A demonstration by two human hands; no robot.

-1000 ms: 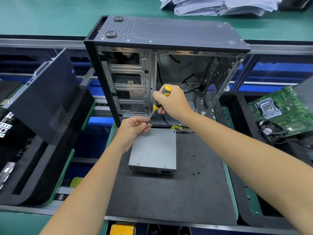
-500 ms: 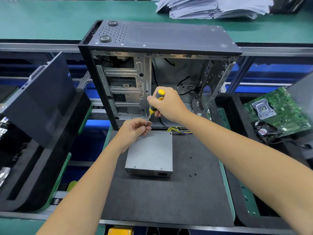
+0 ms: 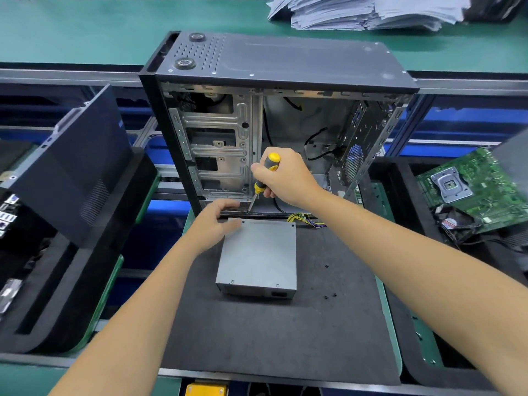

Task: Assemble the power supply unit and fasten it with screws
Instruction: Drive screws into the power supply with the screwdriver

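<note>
The power supply unit point(image 3: 257, 254), a plain grey metal box, lies flat on the dark mat point(image 3: 285, 338), just in front of the open computer case point(image 3: 274, 124), outside it. A bundle of yellow and dark wires point(image 3: 307, 220) shows at its far right corner, touching the foot of the case.

The left hand point(image 3: 214, 224) rests at the box's far left corner, fingers loosely spread and reaching toward the case's lower edge; whether anything is pinched between the fingertips I cannot tell from here. The right hand point(image 3: 283, 175) is wrapped firmly around the yellow-and-black handle of a screwdriver point(image 3: 264, 178), whose shaft points down and left, its tip near the bottom rail of the case, just beside the left fingers.

The case stands with its side open toward the person. Inside are a bare metal drive cage on the left, loose black cables in the middle, and a perforated rear panel on the right.

A few small black screws point(image 3: 328, 281) lie scattered on the mat to the right of the box. Further right, a black tray holds a green motherboard point(image 3: 471, 184) tilted over a small fan point(image 3: 454, 224). To the left, a dark side panel point(image 3: 74, 164) leans in another black tray point(image 3: 71, 295). A stack of papers point(image 3: 365, 10) sits on the green bench behind.
</note>
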